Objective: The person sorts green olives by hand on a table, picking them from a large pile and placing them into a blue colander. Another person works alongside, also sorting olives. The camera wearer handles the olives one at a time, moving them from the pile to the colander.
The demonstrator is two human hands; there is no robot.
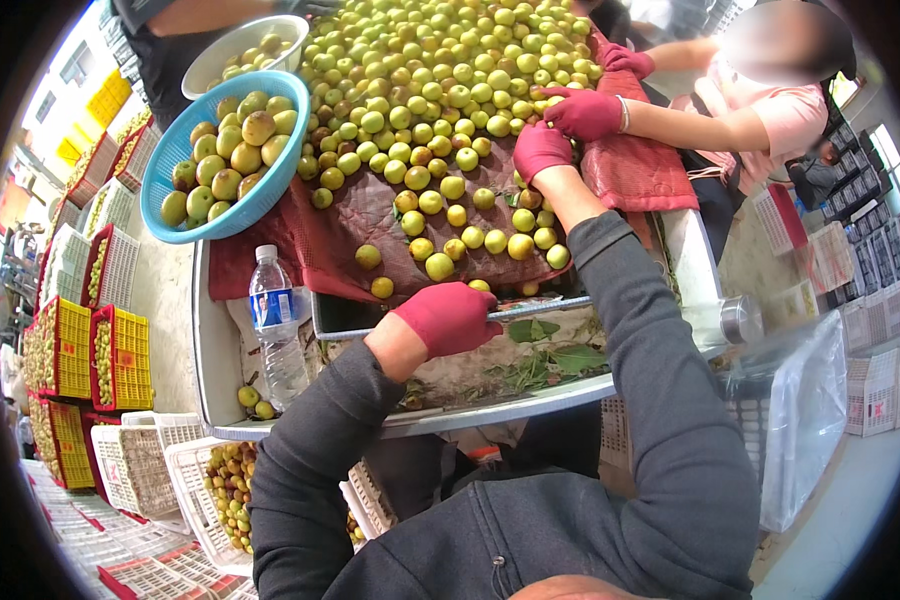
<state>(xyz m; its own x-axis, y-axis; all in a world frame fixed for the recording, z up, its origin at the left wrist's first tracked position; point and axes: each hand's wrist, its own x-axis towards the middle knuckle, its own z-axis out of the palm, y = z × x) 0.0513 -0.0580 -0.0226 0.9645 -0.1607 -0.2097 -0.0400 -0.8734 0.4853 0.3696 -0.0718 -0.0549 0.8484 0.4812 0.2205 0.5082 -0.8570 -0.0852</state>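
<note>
Many small round green fruits [418, 178], which look like jujubes with brown patches, lie on a dark red cloth [360, 225] over the sorting table. My left hand [446, 319], in a red glove, hangs above the table's near channel with its fingers curled. Whether anything is inside that hand is hidden. My right hand [544, 150], gloved too, reaches to the right side of the fruit pile, and its fingertips are hidden behind the hand. Right beside it is a co-worker's red-gloved hand [586, 114]. A blue plastic basket [300, 142] of larger-looking fruits stands at the left.
A clear plastic bottle [281, 367] stands at the table's left corner. Leaves [570, 360] lie in the near channel. Behind the blue basket is a white bowl [300, 34] of fruit. Fruit-filled yellow crates [124, 360] are stacked left; a white crate [191, 487] sits below the table.
</note>
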